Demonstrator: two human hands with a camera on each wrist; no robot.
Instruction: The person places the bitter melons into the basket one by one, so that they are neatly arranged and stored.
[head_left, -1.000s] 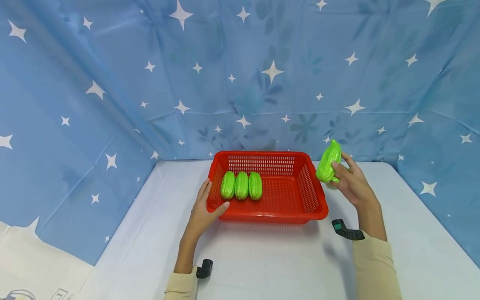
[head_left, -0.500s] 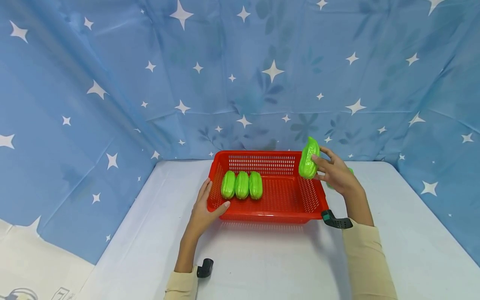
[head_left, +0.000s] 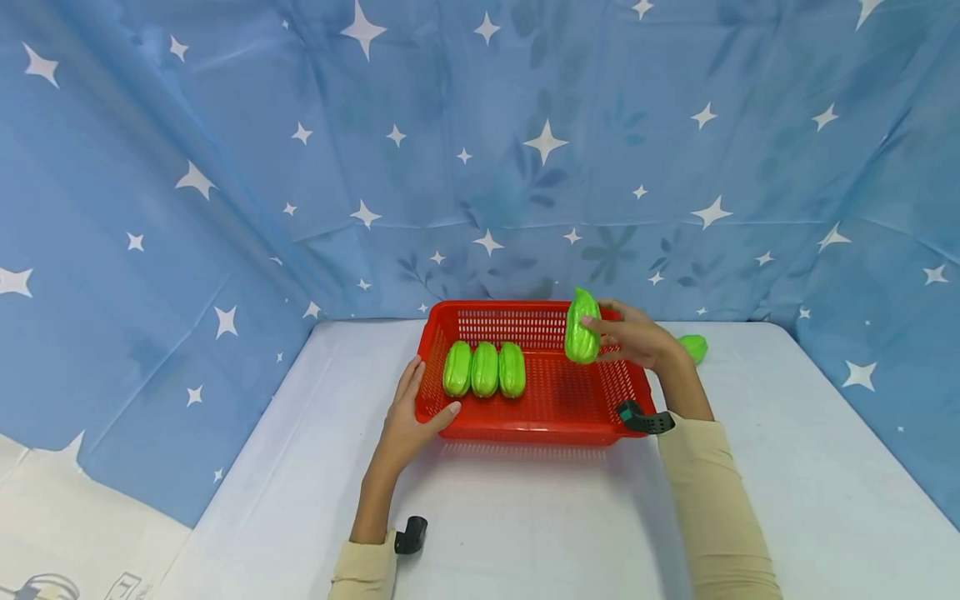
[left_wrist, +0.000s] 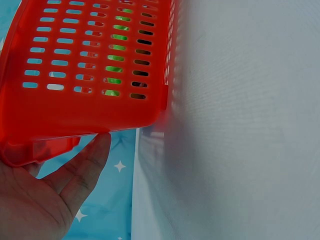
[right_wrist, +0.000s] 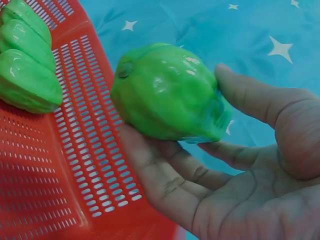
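Note:
My right hand [head_left: 633, 337] holds a glossy green ribbed fruit [head_left: 581, 329] with a pointed top, thumb on one side and fingers on the other, over the right half of a red plastic basket [head_left: 525, 431]. The right wrist view shows the rounded end of this fruit [right_wrist: 167, 92] close up. Three matching green fruits [head_left: 484, 369] lie side by side in the basket's left half. At its front left corner, my left hand [head_left: 405, 429] grips the basket, thumb over the front rim and fingers along the outside of the left wall [left_wrist: 75, 110].
One more green fruit [head_left: 693, 347] lies on the white table [head_left: 525, 517] right of the basket, partly behind my right forearm. A blue curtain with white stars [head_left: 480, 167] hangs behind the table.
My right hand has carried the green fruit leftward, from beyond the basket's right rim to over its inside. The fruit on the table has come into view. My left hand stays in place.

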